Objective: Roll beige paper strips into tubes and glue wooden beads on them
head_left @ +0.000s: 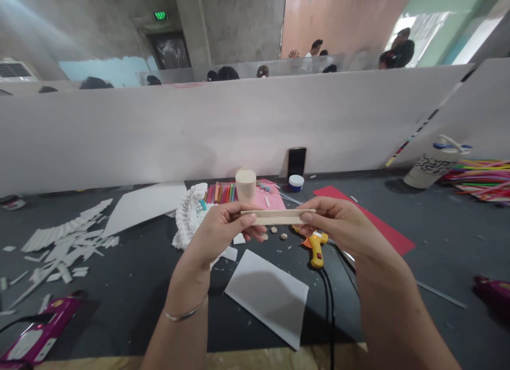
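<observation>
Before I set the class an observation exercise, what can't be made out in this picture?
Head view, pale strip: parts near its ends, covered by the left hand and right hand.
Head view, yellow glue gun: partly hidden behind the right hand.
Head view, purple device, lower left: cut off by the picture's edge.
Head view, small container, far left: too blurred to read.

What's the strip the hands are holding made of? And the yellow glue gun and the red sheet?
The pale strip looks like wood or card: matte, cream, straight-edged. The yellow glue gun seems hard plastic, judging by its smooth, molded-looking handle. The red sheet could be paper or thin foam: flat and evenly colored.
</observation>
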`<state>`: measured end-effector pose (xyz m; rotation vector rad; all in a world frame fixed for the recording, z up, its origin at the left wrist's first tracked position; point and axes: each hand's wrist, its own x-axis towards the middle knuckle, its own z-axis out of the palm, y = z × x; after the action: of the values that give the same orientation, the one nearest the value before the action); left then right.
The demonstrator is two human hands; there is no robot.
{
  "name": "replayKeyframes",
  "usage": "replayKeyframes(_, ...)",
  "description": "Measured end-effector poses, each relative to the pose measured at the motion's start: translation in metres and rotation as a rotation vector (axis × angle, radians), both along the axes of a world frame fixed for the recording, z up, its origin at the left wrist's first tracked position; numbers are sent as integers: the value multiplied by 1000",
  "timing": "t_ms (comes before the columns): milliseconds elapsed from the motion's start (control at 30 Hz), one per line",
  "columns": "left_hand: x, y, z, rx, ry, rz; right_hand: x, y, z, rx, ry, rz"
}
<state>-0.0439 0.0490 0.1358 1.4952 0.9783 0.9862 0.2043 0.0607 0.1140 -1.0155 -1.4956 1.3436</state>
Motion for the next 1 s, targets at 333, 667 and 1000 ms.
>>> replayKeyframes(333, -2, -4, 3, 9, -50, -25, 10, 0, -10, 50, 48, 28)
replayKeyframes(667, -5, -8, 4, 120, -104, -88, 15, 0, -15, 112, 115, 7)
replayKeyframes(1000, -2, -11, 8, 130, -78, -106, 15, -4, -9, 120, 154, 37)
